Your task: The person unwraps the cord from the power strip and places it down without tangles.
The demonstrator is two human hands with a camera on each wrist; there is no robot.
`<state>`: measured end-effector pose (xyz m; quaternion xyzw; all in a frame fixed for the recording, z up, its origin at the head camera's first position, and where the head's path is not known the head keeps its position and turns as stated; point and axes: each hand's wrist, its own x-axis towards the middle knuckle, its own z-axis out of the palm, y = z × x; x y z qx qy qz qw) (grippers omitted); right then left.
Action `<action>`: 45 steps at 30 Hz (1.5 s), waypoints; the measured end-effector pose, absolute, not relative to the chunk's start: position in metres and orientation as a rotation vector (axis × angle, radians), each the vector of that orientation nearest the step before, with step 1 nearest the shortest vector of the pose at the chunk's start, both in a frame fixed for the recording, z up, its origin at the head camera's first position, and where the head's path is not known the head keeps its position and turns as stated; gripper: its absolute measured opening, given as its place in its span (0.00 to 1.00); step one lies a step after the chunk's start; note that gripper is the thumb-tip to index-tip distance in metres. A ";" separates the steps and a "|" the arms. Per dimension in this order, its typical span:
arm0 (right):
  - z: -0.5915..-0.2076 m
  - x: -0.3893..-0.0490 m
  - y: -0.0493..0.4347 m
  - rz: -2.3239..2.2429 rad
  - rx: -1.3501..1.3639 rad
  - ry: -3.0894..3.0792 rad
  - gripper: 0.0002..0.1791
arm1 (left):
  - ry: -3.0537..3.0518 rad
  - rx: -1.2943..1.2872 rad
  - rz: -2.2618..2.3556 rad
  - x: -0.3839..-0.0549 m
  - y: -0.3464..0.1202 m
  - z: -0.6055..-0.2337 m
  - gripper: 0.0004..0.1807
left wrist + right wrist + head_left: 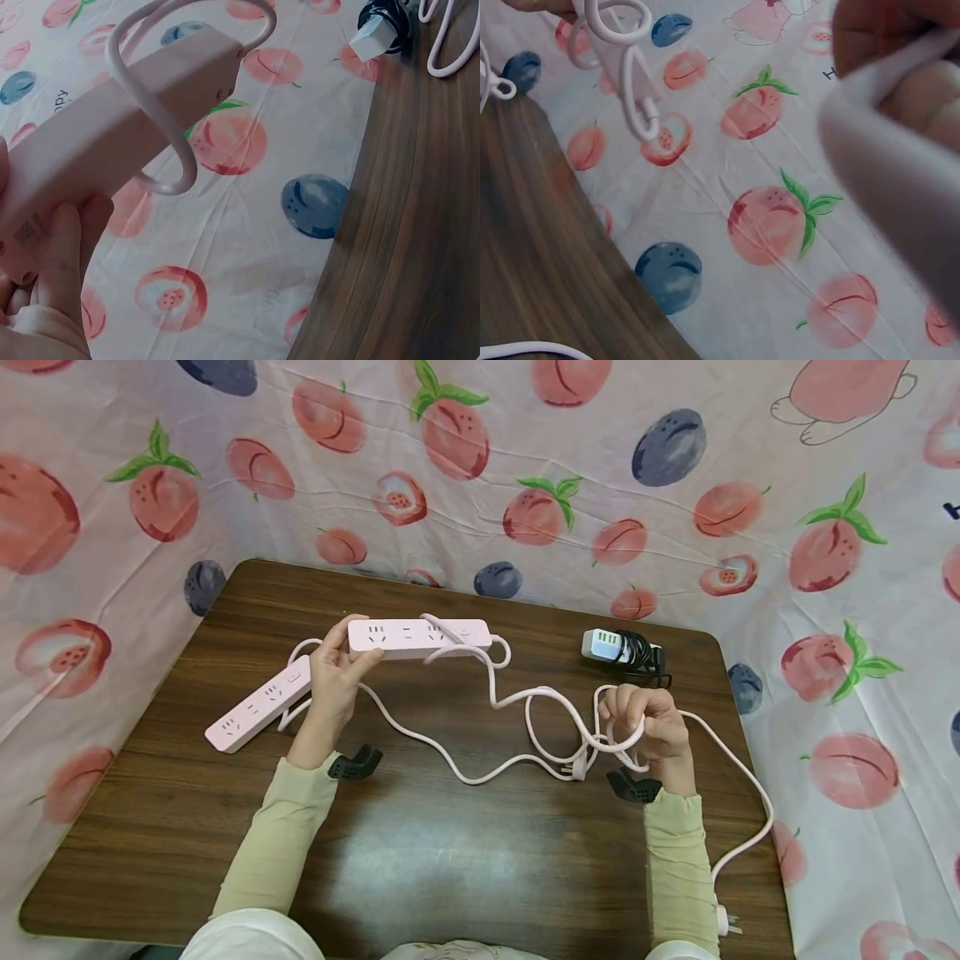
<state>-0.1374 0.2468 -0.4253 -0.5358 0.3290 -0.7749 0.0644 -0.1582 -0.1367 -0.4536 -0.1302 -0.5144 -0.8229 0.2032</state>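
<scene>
My left hand point(332, 675) grips one end of a pink power strip point(397, 652), raised above the table with its sockets facing me. A loop of its white cord point(154, 112) passes around the strip's far part in the left wrist view. At the right, my right hand point(658, 727) pinches a bend of cord point(628, 745), which shows large and blurred in the right wrist view. Tangled cord loops and a plug point(578, 766) hang or lie just left of that hand. A second pink power strip point(251, 717) rests at an angle on the table, left of my left wrist.
A white charger block point(601, 645) with black cable point(637, 652) wound on it lies beyond my right hand. Another plug point(723, 920) lies by my right forearm, near the right table edge. Fruit-print cloth point(525, 460) hangs behind the brown wooden table point(450, 843).
</scene>
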 end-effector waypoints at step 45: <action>-0.452 -0.154 0.309 -2.774 0.660 2.749 0.15 | -1.109 -0.230 -2.525 -0.149 -0.211 -0.468 0.17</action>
